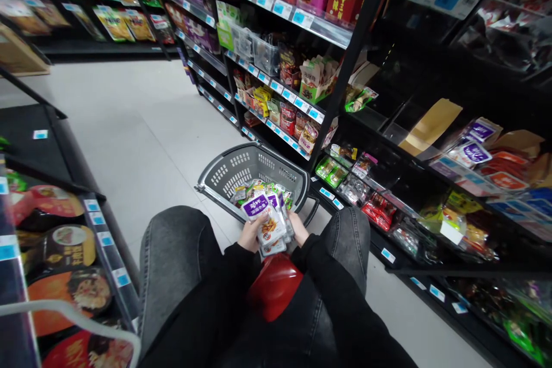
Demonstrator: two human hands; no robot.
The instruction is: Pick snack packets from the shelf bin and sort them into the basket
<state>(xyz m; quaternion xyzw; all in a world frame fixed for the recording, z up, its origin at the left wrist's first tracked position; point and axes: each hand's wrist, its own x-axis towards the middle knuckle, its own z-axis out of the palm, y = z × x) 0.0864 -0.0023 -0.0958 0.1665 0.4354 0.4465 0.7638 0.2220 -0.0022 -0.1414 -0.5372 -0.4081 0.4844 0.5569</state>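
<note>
I can see somebody sitting between the shelves (328,33), with a gray basket (209,183) on the floor (129,121) in front of their knees. Both hands are closed around a bunch of flat packets (269,224): the left hand (250,234) pinches one side, the right hand (298,229) the other. The bunch is up by the near edge of the basket (I can't tell if it touches). More snack bags (246,191) lie inside.

The packets look slippery and don't line up, so I think one could slide out if either hand went loose. It might land on the red thing (276,287) below or on the floor. Squeezing too hard could make the middle ones pop out.
</note>
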